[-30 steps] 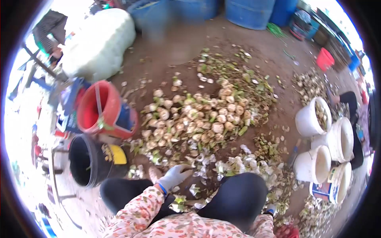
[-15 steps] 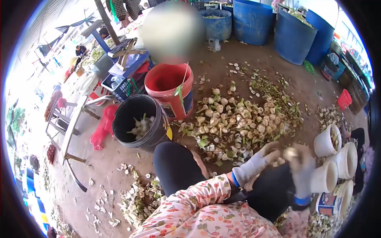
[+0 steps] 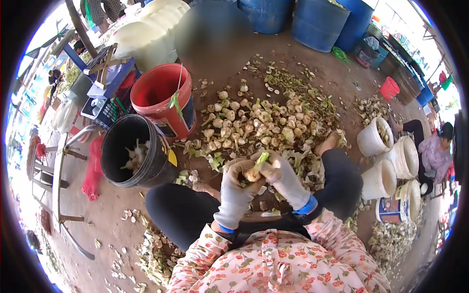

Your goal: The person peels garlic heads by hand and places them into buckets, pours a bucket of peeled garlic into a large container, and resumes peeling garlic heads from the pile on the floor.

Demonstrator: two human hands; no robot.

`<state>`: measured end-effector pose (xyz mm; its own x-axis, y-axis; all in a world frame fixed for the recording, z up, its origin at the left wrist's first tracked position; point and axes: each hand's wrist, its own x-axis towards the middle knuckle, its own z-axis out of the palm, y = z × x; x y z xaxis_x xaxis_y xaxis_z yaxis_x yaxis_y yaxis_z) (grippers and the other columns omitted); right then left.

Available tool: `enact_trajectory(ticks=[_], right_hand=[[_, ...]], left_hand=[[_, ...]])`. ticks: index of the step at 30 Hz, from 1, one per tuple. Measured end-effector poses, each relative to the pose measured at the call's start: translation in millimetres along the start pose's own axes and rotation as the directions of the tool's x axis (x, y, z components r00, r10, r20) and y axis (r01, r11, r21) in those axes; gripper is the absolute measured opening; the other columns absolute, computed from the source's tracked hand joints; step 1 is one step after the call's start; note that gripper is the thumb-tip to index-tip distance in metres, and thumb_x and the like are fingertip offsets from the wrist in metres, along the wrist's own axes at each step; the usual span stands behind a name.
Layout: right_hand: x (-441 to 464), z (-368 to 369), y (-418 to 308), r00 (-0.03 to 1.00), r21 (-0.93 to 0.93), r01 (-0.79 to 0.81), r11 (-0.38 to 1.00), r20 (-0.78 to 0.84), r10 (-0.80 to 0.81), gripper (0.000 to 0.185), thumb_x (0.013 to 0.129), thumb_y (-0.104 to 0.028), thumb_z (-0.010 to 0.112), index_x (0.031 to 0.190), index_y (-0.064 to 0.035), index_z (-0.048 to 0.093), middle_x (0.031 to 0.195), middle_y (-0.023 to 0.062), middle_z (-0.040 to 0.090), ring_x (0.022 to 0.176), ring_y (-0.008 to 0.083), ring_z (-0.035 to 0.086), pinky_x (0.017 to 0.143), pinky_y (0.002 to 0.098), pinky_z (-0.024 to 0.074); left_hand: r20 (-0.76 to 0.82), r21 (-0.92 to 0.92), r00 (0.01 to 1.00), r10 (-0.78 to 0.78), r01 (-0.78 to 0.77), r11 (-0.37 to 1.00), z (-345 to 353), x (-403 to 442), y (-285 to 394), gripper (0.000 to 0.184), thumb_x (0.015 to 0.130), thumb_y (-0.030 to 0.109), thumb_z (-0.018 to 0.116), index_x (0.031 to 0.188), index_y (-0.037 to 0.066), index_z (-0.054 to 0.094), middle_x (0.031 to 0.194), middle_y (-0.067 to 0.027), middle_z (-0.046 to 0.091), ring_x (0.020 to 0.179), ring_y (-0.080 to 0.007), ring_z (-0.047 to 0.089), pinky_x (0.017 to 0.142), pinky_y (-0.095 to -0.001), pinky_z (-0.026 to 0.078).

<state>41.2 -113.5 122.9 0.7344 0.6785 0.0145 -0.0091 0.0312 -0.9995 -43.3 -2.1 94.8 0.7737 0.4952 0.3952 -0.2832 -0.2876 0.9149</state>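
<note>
Left hand [image 3: 238,189], gloved, is clamped on a garlic bulb [image 3: 252,175] and right hand [image 3: 285,180] grips it too, beside its green stem [image 3: 263,157], the pair meeting above the floor [image 3: 278,49] between the bent knees! Just beyond, a heap of bulbs [image 3: 266,119] spreads across the middle of that floor, while to its left a black bucket [image 3: 159,166] holds several whitish bulbs below its rim. Toward the floor's right edge, white buckets [image 3: 373,181] cluster near a seated person [image 3: 436,157].
</note>
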Motion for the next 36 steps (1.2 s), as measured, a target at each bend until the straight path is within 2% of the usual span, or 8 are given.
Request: enact_trajectory(ticks=[13,16,19,21,29,32,34,36], right_hand=[[29,-48,59,0.960,-0.016,-0.201,0.979,0.197,0.200,0.015,0.090,-0.016,0.058,0.096,-0.0016,0.057,0.077,0.0009,0.056,0.072,0.0071,0.049,0.068,0.0231,0.0427],[34,-50,57,0.964,0.079,-0.174,0.981,0.215,0.154,0.013,0.088,-0.008,0.058,0.098,0.0000,0.056,0.084,0.0032,0.059,0.079,0.0088,0.053,0.074,0.0237,0.0438],[31,-59,98,0.984,-0.151,0.136,0.979,0.137,-0.116,0.019,0.085,0.000,0.058,0.104,0.0006,0.056,0.092,0.0026,0.058,0.085,0.0108,0.053,0.076,0.0241,0.0436],[29,-57,109,0.995,0.012,-0.050,0.999,0.093,0.049,0.022,0.085,0.000,0.057,0.107,0.0008,0.056,0.093,0.0021,0.057,0.086,0.0109,0.052,0.076,0.0240,0.0434],[45,-21,78,0.900,0.160,-0.434,0.887,0.030,0.435,0.020,0.088,-0.015,0.061,0.102,-0.0011,0.060,0.075,-0.0047,0.054,0.062,0.0013,0.041,0.055,0.0173,0.0351],[45,-16,88,0.946,0.079,-0.321,0.944,0.066,0.316,0.013,0.087,-0.010,0.060,0.097,-0.0017,0.061,0.070,-0.0032,0.055,0.059,0.0052,0.044,0.054,0.0209,0.0388],[42,-10,98,0.990,-0.094,-0.143,0.985,-0.002,0.144,0.015,0.086,-0.008,0.060,0.099,-0.0004,0.059,0.076,0.0030,0.057,0.065,0.0118,0.050,0.061,0.0262,0.0424],[40,-4,109,0.997,-0.184,-0.077,0.980,-0.029,0.073,0.018,0.085,-0.006,0.060,0.101,0.0008,0.056,0.084,0.0091,0.059,0.074,0.0172,0.055,0.068,0.0306,0.0450]], left_hand=[[0.070,0.203,0.953,-0.294,0.274,0.940,20,11,-46,0.046,0.058,0.001,0.082,0.097,0.003,0.057,0.099,-0.0071,0.058,0.089,-0.0153,0.058,0.080,-0.0272,0.049],[0.248,-0.466,0.672,-0.698,0.714,0.522,13,18,-48,0.049,0.061,-0.006,0.077,0.104,0.003,0.055,0.096,-0.0102,0.061,0.086,-0.0176,0.062,0.074,-0.0285,0.051],[0.414,-0.628,0.556,-0.721,0.748,0.216,6,22,-60,0.039,0.084,0.021,0.064,0.115,0.002,0.050,0.096,-0.0131,0.062,0.080,-0.0218,0.064,0.061,-0.0263,0.052],[0.594,-0.664,0.516,-0.617,0.748,-0.013,-3,20,-78,0.051,0.087,0.036,0.060,0.122,0.003,0.046,0.102,-0.0122,0.060,0.078,-0.0217,0.063,0.065,-0.0275,0.052],[0.215,-0.514,0.718,-0.662,0.659,0.549,7,10,-81,0.041,0.089,0.025,0.059,0.121,0.004,0.045,0.100,-0.0085,0.061,0.076,-0.0146,0.060,0.055,-0.0241,0.049],[0.370,-0.639,0.602,-0.708,0.718,0.276,-11,14,-82,0.044,0.089,0.037,0.057,0.117,0.003,0.050,0.100,-0.0086,0.061,0.079,-0.0176,0.061,0.072,-0.0294,0.052],[0.566,-0.645,0.395,-0.723,0.759,-0.089,-21,0,-109,0.062,0.089,0.060,0.040,0.114,0.004,0.052,0.084,-0.0086,0.063,0.065,-0.0189,0.060,0.053,-0.0308,0.051],[0.506,-0.593,0.330,-0.797,0.804,-0.044,-20,3,-106,0.065,0.088,0.063,0.038,0.112,0.004,0.053,0.082,-0.0081,0.062,0.059,-0.0204,0.059,0.051,-0.0315,0.050]])
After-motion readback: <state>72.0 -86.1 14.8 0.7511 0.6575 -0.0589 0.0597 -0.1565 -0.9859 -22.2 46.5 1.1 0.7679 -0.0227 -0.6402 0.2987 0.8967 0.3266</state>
